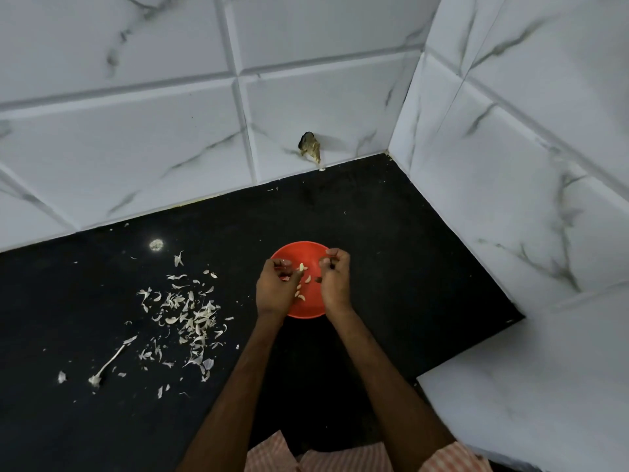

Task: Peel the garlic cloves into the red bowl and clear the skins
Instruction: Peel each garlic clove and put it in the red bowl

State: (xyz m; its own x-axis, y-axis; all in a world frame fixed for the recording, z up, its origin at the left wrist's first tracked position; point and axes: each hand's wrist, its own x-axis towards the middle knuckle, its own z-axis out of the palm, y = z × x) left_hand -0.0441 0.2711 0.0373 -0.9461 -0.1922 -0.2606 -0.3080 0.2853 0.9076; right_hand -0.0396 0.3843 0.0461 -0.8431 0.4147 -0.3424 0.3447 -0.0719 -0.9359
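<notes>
The red bowl (306, 252) sits on the black counter, and both my hands hover over it. Several peeled garlic cloves (301, 294) lie inside, between my wrists. My left hand (275, 291) is over the bowl's left side and pinches a pale garlic clove (301, 266) at its fingertips. My right hand (335, 281) is over the bowl's right rim, a short gap from the left, with its fingers curled in; I cannot make out anything held in them. A wide scatter of white garlic skins (190, 315) lies on the counter to the left of the bowl.
A dry garlic stem (109, 362) lies at the lower left of the skins. White marble-look tiled walls (136, 148) close the counter at the back and right. A hole in the tile (309, 146) sits behind the bowl. The black counter (391, 253) extends right of the bowl.
</notes>
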